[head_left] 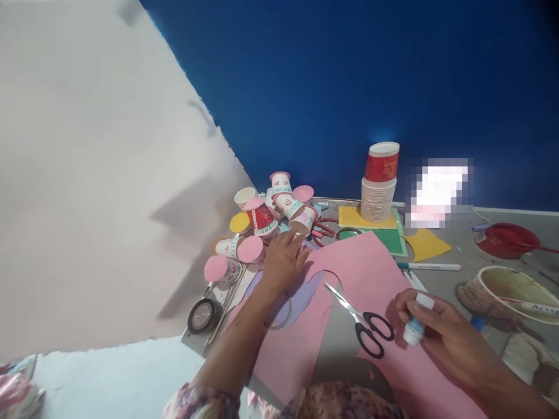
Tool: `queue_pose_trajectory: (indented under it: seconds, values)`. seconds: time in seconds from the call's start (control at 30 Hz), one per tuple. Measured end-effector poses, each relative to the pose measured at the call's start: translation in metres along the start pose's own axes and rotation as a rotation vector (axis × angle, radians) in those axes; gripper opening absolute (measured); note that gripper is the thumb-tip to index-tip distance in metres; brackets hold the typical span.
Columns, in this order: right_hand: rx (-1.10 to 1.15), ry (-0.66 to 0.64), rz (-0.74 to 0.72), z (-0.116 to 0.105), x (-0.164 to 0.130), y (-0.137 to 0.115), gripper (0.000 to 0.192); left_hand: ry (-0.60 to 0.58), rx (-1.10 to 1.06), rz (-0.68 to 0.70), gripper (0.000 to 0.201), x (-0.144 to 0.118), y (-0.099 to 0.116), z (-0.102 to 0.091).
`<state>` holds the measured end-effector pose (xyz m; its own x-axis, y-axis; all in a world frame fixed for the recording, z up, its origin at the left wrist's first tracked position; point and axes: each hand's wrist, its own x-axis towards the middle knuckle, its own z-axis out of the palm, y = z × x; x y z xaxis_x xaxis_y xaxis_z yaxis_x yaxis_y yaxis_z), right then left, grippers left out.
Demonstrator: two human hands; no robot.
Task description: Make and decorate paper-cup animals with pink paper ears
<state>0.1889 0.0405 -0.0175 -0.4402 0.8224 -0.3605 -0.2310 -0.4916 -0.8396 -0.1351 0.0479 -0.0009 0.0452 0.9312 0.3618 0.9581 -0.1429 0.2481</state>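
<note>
My right hand [430,323] grips a white and blue glue stick [417,320] at the right edge of the pink paper [353,262]. My left hand [286,256] stretches out over the paper with its fingers extended. Its fingertips are at a small white paper cup [301,222] lying tipped; whether they touch it I cannot tell. Around that hand stand and lie several decorated paper cups with pink discs, among them a red cup [261,220]. Scissors with black handles [371,331] lie slightly spread on the pink paper, between my hands.
A tall stack of paper cups [379,198] stands on yellow and green sheets at the back. On the right are a red dish [506,240], a rope-wrapped container [489,291] and a marker [430,266]. A tape roll [204,316] sits at the table's left edge. Purple paper [305,297] lies under my left arm.
</note>
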Motion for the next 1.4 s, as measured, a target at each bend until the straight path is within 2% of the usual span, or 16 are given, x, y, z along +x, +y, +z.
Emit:
queue_pose_trajectory:
  seconds: [0.43, 0.57, 0.63, 0.7, 0.83, 0.93, 1.03, 1.17, 1.27, 1.33, 1.4]
  values:
    - [-0.007, -0.005, 0.006, 0.001, -0.001, -0.001, 0.037, -0.049, 0.030, -0.020, 0.036, -0.001, 0.003, -0.001]
    - [-0.015, 0.000, 0.002, 0.001, -0.001, -0.001, 0.039, -0.013, -0.065, -0.038, 0.055, -0.005, 0.002, -0.009]
    - [-0.013, 0.003, 0.008, 0.000, -0.001, -0.001, 0.039, 0.050, -0.135, -0.076, 0.057, -0.010, 0.002, -0.016]
    - [-0.013, 0.001, 0.018, -0.001, -0.001, 0.000, 0.038, 0.120, -0.179, -0.131, 0.050, -0.016, 0.004, -0.023]
    - [-0.026, -0.002, 0.015, -0.002, -0.001, 0.001, 0.038, 0.205, -0.232, -0.310, 0.040, -0.029, 0.010, -0.028]
    - [-0.040, -0.004, 0.006, -0.002, 0.000, 0.002, 0.039, 0.175, -0.228, -0.413, 0.046, -0.037, 0.015, -0.024]
    - [-0.039, -0.005, 0.000, -0.001, 0.000, 0.001, 0.038, 0.131, -0.234, -0.432, 0.053, -0.044, 0.018, -0.016]
    - [-0.031, 0.084, -0.065, 0.000, -0.005, -0.008, 0.043, 0.136, -0.287, -0.462, 0.063, -0.053, 0.022, -0.012]
    - [-0.179, 0.115, -0.132, 0.008, -0.013, -0.026, 0.052, 0.098, -0.336, -0.467, 0.070, -0.060, 0.024, -0.012]
    - [-0.393, 0.052, -0.133, 0.021, -0.014, -0.040, 0.055, 0.068, -0.365, -0.467, 0.074, -0.065, 0.024, -0.011]
    - [-0.632, -0.061, -0.134, 0.039, -0.008, -0.052, 0.050, 0.050, -0.383, -0.472, 0.078, -0.068, 0.024, -0.010]
